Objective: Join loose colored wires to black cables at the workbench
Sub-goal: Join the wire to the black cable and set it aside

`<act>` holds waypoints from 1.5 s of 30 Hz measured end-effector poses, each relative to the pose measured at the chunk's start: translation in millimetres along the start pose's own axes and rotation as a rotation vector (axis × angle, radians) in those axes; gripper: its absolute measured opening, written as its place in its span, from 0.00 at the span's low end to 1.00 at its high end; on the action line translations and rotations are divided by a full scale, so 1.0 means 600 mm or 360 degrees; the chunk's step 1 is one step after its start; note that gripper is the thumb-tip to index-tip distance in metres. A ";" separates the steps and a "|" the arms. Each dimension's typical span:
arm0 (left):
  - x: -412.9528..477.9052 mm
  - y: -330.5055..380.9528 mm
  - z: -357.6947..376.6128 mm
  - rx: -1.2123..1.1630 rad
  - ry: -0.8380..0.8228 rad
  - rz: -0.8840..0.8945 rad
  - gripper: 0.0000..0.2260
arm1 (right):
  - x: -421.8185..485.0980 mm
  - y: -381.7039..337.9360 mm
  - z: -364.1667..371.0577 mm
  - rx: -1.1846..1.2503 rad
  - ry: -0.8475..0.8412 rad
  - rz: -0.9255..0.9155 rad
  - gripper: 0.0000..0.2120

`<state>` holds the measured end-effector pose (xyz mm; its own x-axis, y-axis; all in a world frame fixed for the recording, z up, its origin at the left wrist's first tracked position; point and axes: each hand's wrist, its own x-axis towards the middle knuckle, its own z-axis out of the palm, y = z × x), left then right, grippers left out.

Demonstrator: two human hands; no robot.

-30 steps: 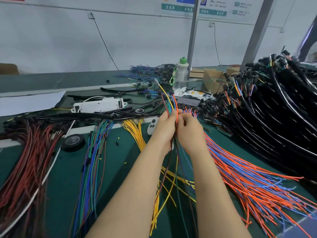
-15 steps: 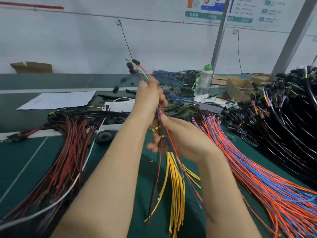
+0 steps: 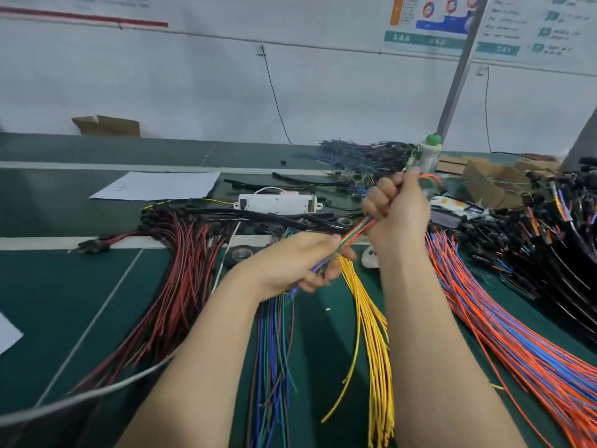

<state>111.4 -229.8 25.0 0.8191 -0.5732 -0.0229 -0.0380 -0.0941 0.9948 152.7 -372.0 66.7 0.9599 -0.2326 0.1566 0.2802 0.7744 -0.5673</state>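
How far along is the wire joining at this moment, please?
Done, seemingly: the red wires already carry black connectors. In hand: left hand and right hand grip one mixed-colour bundle. Left: heaps of yellow wires, orange and blue wires and black cables.

Single head-worn view, wide-angle, above the near edge of the bench [image 3: 58, 302]. Faces forward and down across the bench to the wall [image 3: 193, 92] behind it. Close over the bench, far from the wall.
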 end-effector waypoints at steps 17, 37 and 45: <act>0.030 -0.097 -0.006 -0.0332 -0.0233 -0.0264 0.13 | -0.009 0.044 -0.124 0.0005 0.0228 -0.0054 0.22; 0.039 -0.110 -0.015 -0.0359 0.0230 -0.0430 0.11 | -0.024 0.099 -0.140 0.0198 0.0086 0.0278 0.23; 0.041 -0.108 -0.013 -0.0300 0.0393 -0.0219 0.07 | -0.022 0.089 -0.144 0.0333 0.0151 0.0262 0.22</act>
<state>138.9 -231.4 -39.1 0.9241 -0.3488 -0.1562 0.1698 0.0085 0.9854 153.9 -378.2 -35.2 0.9902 -0.1399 -0.0058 0.1260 0.9087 -0.3979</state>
